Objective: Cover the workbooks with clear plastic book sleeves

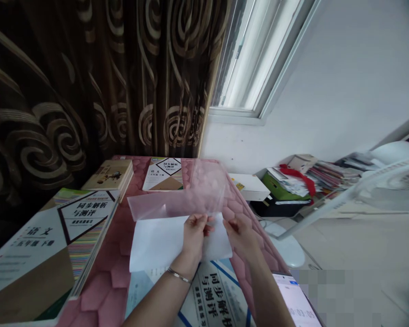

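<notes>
A clear plastic book cover (163, 204) sticks out past the far edge of a white page (157, 240). The page lies over a blue-and-white workbook (207, 295). My left hand (195, 234), with a bracelet on its wrist, is closed over the page, fingertips pinching the plastic. At the page's right edge my right hand (240, 231) is closed in a pinch on the same plastic. The exact fold between the fingers is too fine to make out.
Workbooks are stacked at the left (54, 254), beside tan books (109, 175). Another workbook (163, 174) lies at the back of the pink padded table (98, 290). A phone (295, 299) sits at the right edge; a white fan (354, 190) and a box (250, 186) stand beyond.
</notes>
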Available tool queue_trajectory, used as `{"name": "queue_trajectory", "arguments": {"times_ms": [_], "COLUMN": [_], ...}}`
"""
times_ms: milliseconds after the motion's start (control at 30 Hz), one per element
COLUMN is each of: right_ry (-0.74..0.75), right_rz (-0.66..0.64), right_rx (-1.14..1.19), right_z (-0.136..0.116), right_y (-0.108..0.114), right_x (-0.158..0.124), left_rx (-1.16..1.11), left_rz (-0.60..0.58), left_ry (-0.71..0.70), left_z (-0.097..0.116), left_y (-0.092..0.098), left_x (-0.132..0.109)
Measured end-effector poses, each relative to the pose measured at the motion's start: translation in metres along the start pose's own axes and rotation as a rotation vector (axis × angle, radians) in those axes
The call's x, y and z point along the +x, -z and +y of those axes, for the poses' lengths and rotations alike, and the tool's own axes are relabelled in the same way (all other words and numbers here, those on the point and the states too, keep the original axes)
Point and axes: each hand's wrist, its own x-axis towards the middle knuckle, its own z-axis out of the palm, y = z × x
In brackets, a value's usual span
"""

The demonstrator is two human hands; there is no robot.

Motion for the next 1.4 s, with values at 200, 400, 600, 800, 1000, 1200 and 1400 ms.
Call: {"name": "queue_trajectory", "arguments": {"times_ms": [200, 400, 600, 800, 1000, 1200, 1400], "right_ry": [-0.066, -0.041, -0.051, 0.017, 0.067, 0.077, 0.066], "right_rz": [-0.054, -0.121, 0.055, 0.075, 0.168, 0.180, 0.230], "right_rx": [0.201, 0.248, 0.266, 0.237, 0.219, 0.218, 0.229], "right_z": [-0.008, -0.023, -0.021, -0.015, -0.005, -0.007, -0.015], "right_y": [-0.002, -0.006, -0.018, -0.030, -0.033, -0.033, -0.031], "right_x": [-0.014, -0.013, -0.008, -0.010, -0.013, -0.019, -0.026], "left_rx": [0.030, 0.017, -0.002, -0.007, 0.141, 0.657, 0.975], "left_rz": [0.004, 0.030, 0.030, 0.028, -0.007, 0.302, 0.576], "left_ry": [0.020, 0.077, 0.102, 0.108, -0.044, -0.401, -0.588], "left_z": [0.004, 0.012, 0.019, 0.023, 0.047, 0.076, 0.086], "left_y": [-0.004, -0.008, -0.013, -0.004, 0.034, 0.098, 0.150], "left_x": [-0.002, -0.005, -0.008, -0.010, -0.005, 0.008, 0.008]}}
